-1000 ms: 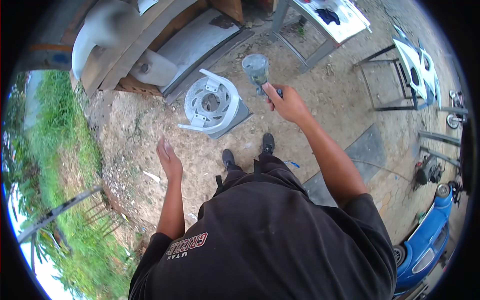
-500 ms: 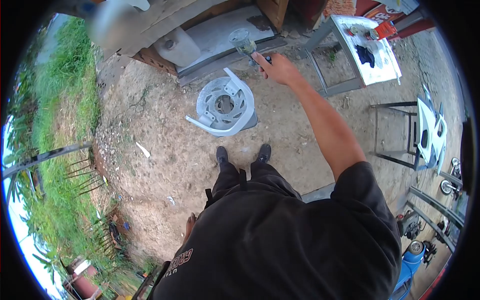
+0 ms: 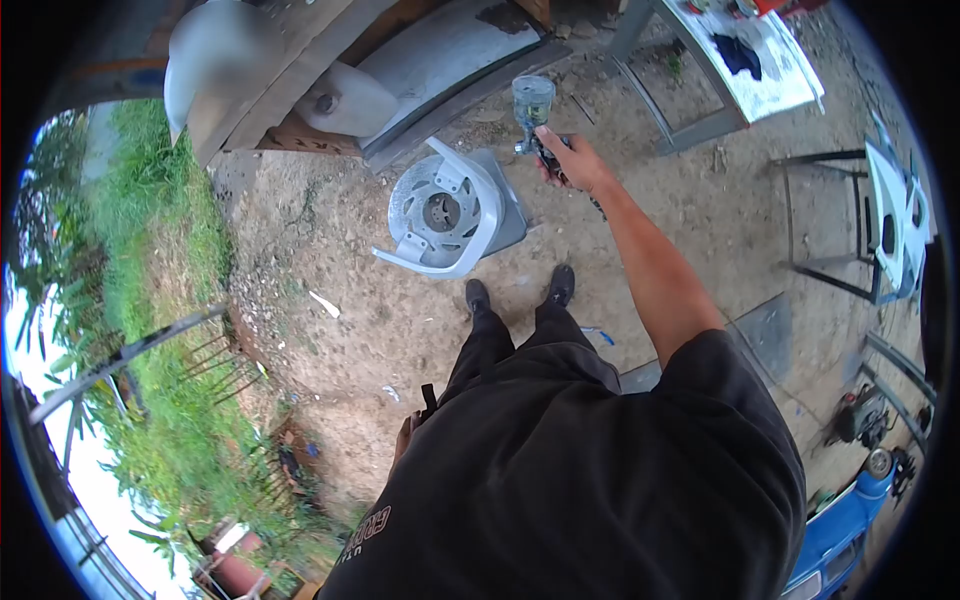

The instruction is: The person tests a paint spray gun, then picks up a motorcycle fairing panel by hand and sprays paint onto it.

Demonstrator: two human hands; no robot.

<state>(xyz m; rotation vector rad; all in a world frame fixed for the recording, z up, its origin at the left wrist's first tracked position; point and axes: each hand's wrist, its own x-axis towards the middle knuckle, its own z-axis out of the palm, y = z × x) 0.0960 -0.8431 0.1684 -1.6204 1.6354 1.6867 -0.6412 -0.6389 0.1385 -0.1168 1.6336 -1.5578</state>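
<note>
You are looking down past your dark shirt [image 3: 570,460], which fills the lower middle of the frame. Just right of upper centre, your right hand [image 3: 572,163] is wrapped around the handle of a spray gun [image 3: 533,105], its clear, smudged cup uppermost. Your left hand [image 3: 403,435] barely shows at the left edge of the shirt, below centre; most of it is hidden, so whether it is released or clenched cannot be told.

The silver-grey part [image 3: 488,215], a slotted disc with a curved bar and two projecting arms, sits left of the spray gun, above centre, on a grey block [image 3: 512,205]. The gun is apart from it, not touching. Below these, your two dark shoes [image 3: 562,285] stand on bare ground.

At upper left lies a whitish jug [image 3: 355,103]. At upper right, a desk [image 3: 790,90] carries a black cloth [image 3: 737,56]. A white panel [image 3: 895,215] stands near the right edge, a blue vehicle [image 3: 835,525] shows at lower right, and grass [image 3: 150,380] runs down the left.
</note>
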